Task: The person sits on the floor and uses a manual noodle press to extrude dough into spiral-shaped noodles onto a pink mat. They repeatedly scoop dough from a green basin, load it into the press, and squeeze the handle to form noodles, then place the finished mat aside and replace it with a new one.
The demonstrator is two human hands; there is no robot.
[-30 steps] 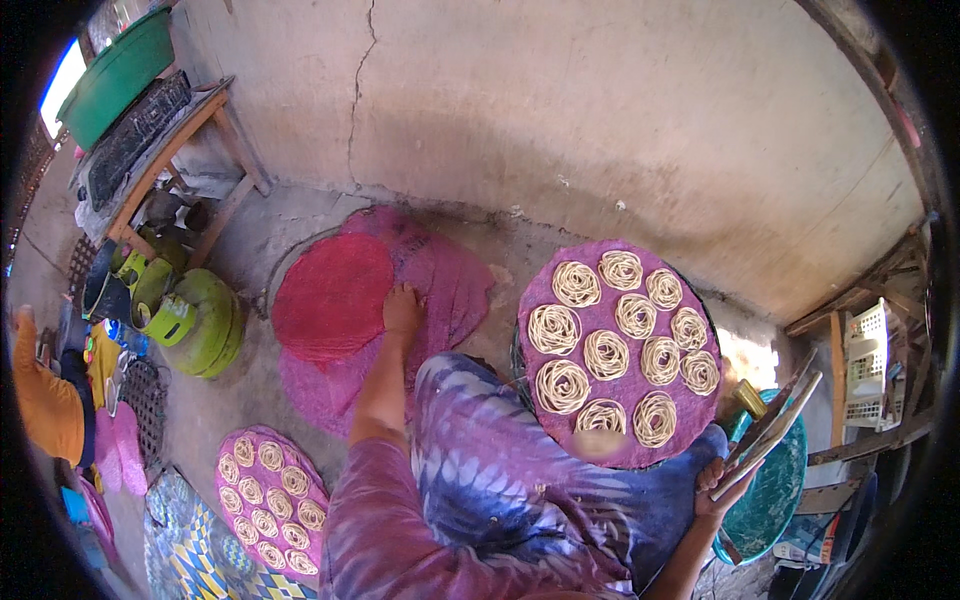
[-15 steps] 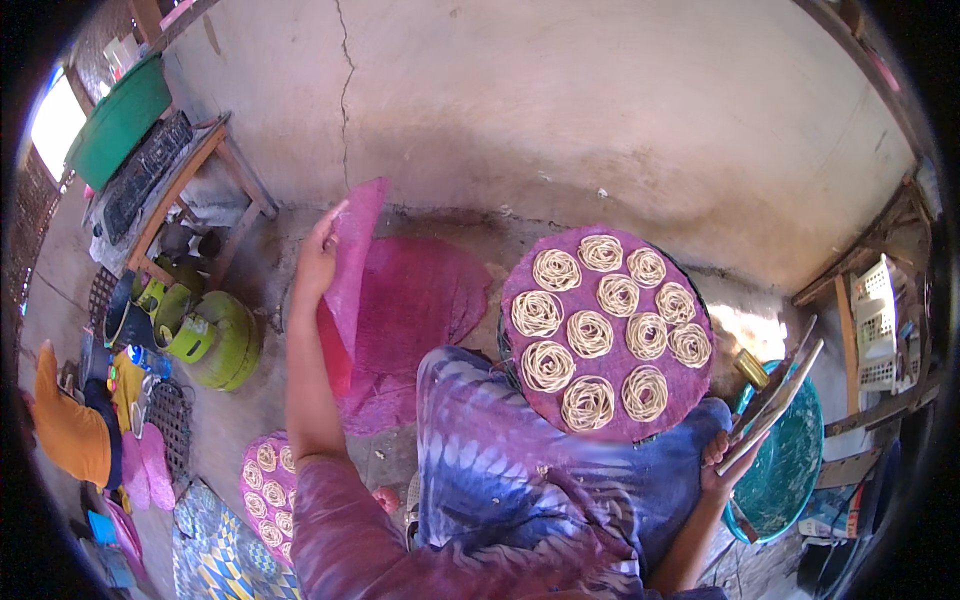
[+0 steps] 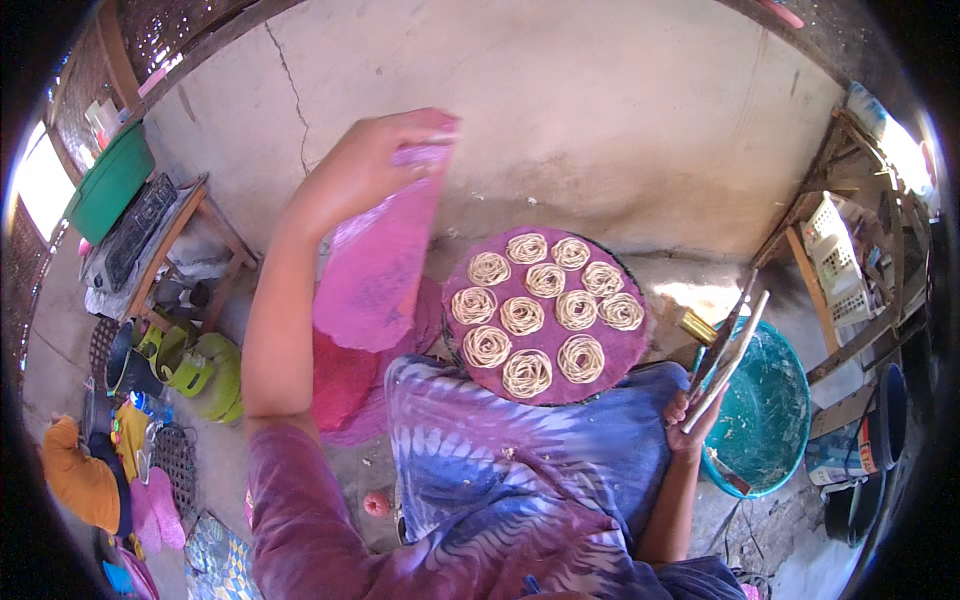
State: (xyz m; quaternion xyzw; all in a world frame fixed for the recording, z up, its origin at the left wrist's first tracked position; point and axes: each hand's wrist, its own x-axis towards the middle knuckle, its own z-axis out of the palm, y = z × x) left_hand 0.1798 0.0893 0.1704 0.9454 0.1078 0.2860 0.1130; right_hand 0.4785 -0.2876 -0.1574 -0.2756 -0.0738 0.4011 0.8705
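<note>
My left hand [image 3: 408, 150] is raised in front of the wall, its fingers closed on the top edge of a pink-purple mesh sheet [image 3: 385, 260] that hangs down. Below lies a pile of similar pink and red sheets [image 3: 345, 385]. My right hand [image 3: 692, 410] grips a tool of two long wooden arms [image 3: 728, 360], with a brass cylinder [image 3: 697, 325] at its side; whether they are joined I cannot tell. In front of my lap is a round tray covered by a purple sheet [image 3: 550, 332]. Several coiled noodle nests [image 3: 522, 316] rest on it.
A teal basin [image 3: 760, 420] with pale residue stands beside my right hand. Left are green gas cylinders [image 3: 212, 375], a wooden bench [image 3: 195, 235] with a green tub [image 3: 110, 185], and an orange-clothed shape [image 3: 80, 480]. At right stands a white plastic basket [image 3: 838, 260].
My left hand has risen and moved right, lifting the mesh sheet off the pile. My right hand still holds the wooden tool. The whole view has shifted, with the tray now further left.
</note>
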